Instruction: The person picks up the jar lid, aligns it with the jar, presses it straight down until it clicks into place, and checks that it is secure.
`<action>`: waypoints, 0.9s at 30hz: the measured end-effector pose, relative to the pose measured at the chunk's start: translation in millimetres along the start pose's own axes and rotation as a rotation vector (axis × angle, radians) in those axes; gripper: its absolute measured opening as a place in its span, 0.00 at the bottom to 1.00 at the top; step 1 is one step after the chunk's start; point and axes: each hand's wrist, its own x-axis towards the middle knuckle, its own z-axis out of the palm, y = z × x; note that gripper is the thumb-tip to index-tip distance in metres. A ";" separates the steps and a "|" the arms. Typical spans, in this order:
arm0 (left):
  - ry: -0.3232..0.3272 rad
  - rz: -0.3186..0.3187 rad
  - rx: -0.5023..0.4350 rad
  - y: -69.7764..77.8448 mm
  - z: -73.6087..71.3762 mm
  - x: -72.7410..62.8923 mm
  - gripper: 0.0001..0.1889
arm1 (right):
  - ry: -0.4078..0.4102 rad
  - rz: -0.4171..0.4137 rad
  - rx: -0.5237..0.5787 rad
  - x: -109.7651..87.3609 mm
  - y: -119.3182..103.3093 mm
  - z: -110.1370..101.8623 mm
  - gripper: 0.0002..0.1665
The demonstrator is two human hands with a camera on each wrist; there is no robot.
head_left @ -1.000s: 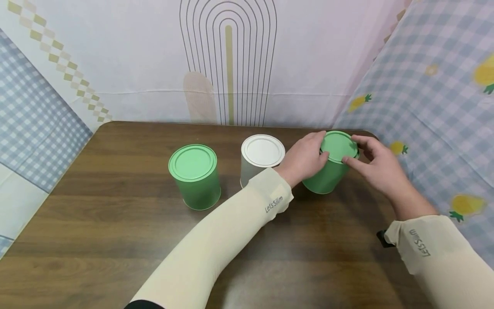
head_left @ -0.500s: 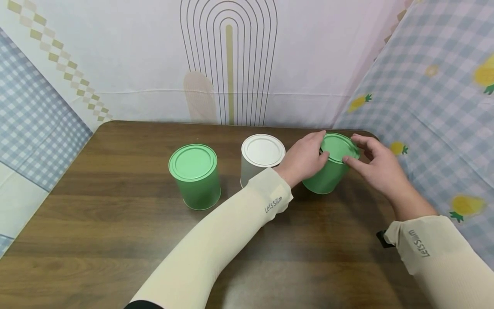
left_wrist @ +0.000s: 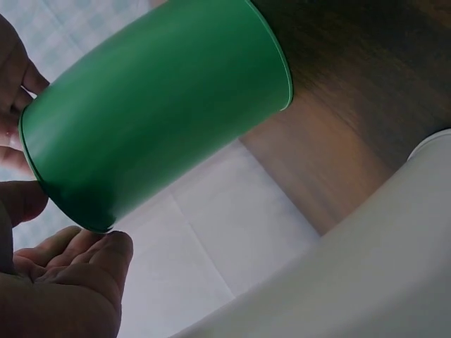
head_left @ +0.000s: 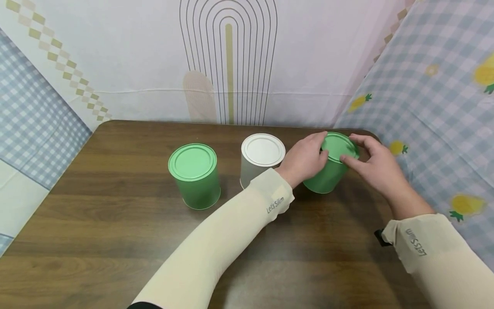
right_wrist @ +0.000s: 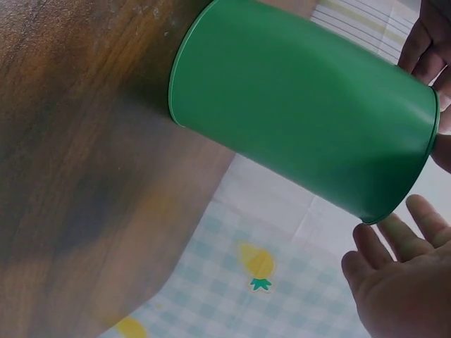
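Observation:
A green can (head_left: pixel 325 175) with a green lid (head_left: pixel 338 146) stands near the table's back right corner. At the left of its rim, my left hand (head_left: pixel 305 159) grips the lid's edge between thumb and fingers. Opposite it, my right hand (head_left: pixel 376 165) holds the right side of the lid edge, thumb in front and fingers behind. The left wrist view shows the smooth can wall (left_wrist: pixel 162 105) with my left fingers (left_wrist: pixel 106 257) at the rim. In the right wrist view, my right fingers (right_wrist: pixel 398 239) touch the rim. The can's contents are hidden.
A white lidded can (head_left: pixel 263 150) stands just left of my left hand, partly behind the wrist. Farther left is another green lidded can (head_left: pixel 194 171). The brown wooden table (head_left: pixel 115 214) meets a patterned cloth (head_left: pixel 428 107) on the right and a printed white backdrop (head_left: pixel 135 56) behind.
Since one second ago the green lid has shifted slightly at its right side between my hands. Both hands stay nearly in place at the rim; the other cans have not moved.

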 end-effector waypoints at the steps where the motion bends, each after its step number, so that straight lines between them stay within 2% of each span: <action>1: 0.004 0.004 0.003 -0.3 0.7 0.3 0.28 | -0.005 0.015 -0.007 -0.1 0.0 -0.3 0.42; 6: 0.015 0.000 0.024 0.5 3.1 2.5 0.27 | -0.033 0.076 -0.021 -0.5 -0.4 -1.4 0.45; 12: 0.001 -0.047 0.045 6.1 3.7 5.2 0.26 | -0.056 0.113 -0.028 0.7 -1.8 -3.0 0.44; 19: -0.024 -0.086 0.103 14.1 -9.5 7.6 0.26 | -0.085 0.124 -0.031 9.5 -10.0 -10.1 0.46; 22: -0.027 -0.097 0.094 14.8 -12.2 7.2 0.26 | -0.089 0.129 -0.019 11.6 -12.7 -11.3 0.47; 27: -0.032 -0.128 0.046 13.0 -5.7 4.8 0.26 | -0.081 0.143 0.015 8.5 -10.1 -7.6 0.46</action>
